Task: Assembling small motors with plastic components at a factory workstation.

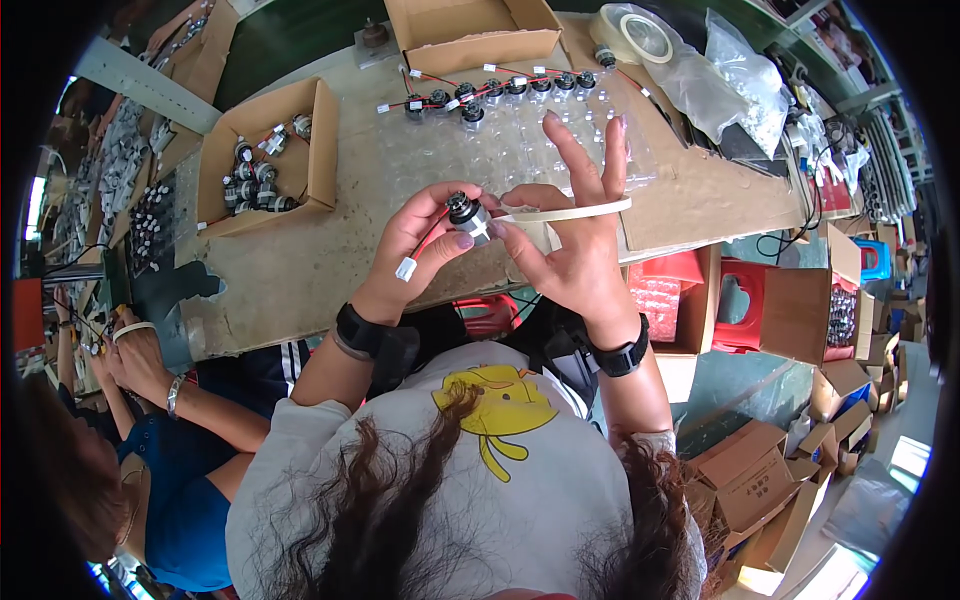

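Note:
My left hand (420, 235) grips a small motor (466, 216) with a black top and a silver body between thumb and fingers. Red and black wires run down from it to a white plug (405, 268) lying against the palm. Close on the right, my right hand (575, 240) pinches near the motor's side with thumb and index finger, two other fingers raised. A thin cream-white strip (575, 212) stretches from that pinch across the right hand's fingers; whether it is stuck to the motor, I cannot tell.
Ahead, a clear plastic tray (430, 150) bears several wired motors (540, 88). A cardboard box (320, 150) of motors stands left, another box (480, 45) at the back. A tape roll (645, 38) and plastic bags (735, 85) lie back right. At left, a co-worker's hand (140, 360) works.

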Demonstrator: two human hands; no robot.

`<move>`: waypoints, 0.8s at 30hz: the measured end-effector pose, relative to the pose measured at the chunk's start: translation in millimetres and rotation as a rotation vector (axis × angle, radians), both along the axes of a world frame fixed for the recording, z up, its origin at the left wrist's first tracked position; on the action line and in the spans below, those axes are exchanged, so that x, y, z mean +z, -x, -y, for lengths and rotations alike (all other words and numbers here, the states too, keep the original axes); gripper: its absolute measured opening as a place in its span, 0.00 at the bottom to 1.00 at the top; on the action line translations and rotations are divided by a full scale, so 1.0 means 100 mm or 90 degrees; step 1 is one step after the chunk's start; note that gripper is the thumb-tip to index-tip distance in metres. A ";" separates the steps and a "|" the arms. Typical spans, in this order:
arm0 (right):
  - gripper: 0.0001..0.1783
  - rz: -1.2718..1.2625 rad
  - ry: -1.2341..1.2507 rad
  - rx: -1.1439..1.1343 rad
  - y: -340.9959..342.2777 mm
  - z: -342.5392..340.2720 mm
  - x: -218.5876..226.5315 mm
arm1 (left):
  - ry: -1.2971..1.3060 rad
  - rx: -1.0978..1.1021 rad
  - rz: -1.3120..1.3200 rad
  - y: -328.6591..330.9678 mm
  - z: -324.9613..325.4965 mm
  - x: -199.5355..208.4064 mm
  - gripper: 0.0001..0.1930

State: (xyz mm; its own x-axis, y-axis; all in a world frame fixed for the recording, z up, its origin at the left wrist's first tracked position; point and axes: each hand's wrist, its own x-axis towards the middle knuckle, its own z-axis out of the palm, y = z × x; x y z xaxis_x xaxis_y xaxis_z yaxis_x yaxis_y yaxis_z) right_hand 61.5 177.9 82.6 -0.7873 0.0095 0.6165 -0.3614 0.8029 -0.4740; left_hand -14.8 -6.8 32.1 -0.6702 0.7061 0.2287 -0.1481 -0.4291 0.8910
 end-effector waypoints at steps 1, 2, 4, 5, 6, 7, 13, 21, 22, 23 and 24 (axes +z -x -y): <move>0.11 0.002 0.009 -0.005 0.00 0.01 -0.01 | 0.000 0.007 -0.028 0.00 0.00 -0.01 0.20; 0.11 0.002 0.009 -0.005 0.00 0.02 -0.02 | 0.000 0.007 -0.028 0.00 0.00 -0.01 0.20; 0.10 0.000 0.011 -0.021 -0.01 0.05 -0.04 | 0.004 0.016 -0.039 -0.01 0.01 -0.01 0.20; 0.10 -0.001 0.012 -0.030 -0.01 0.07 -0.04 | 0.006 0.020 -0.044 -0.01 0.01 -0.01 0.20; 0.10 -0.001 0.012 -0.030 -0.01 0.08 -0.05 | 0.006 0.020 -0.044 -0.02 0.01 -0.01 0.20; 0.10 -0.007 -0.012 -0.045 -0.01 0.09 -0.05 | 0.009 0.031 -0.047 -0.03 0.01 0.00 0.20; 0.11 -0.064 -0.119 -0.094 -0.04 0.18 -0.11 | 0.016 0.061 0.021 -0.08 -0.04 0.06 0.21; 0.10 0.001 -0.001 -0.001 -0.07 0.09 0.00 | -0.061 0.022 0.059 -0.03 0.02 -0.09 0.23; 0.10 0.000 -0.001 -0.003 -0.07 0.09 -0.01 | -0.061 0.021 0.059 -0.03 0.01 -0.09 0.23; 0.09 -0.007 -0.010 -0.012 -0.06 0.09 -0.03 | -0.057 0.017 0.046 -0.03 0.01 -0.09 0.23; 0.09 -0.014 -0.019 -0.021 -0.05 0.09 -0.05 | -0.052 0.014 0.034 -0.03 0.01 -0.09 0.24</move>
State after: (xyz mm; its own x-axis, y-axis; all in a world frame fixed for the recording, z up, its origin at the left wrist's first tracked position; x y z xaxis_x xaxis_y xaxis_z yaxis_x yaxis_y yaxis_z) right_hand 66.2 168.7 77.5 -0.7733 0.0165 0.6338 -0.3449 0.8279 -0.4423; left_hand -12.0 -7.5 22.8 -0.6982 0.6715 0.2483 -0.1839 -0.5034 0.8443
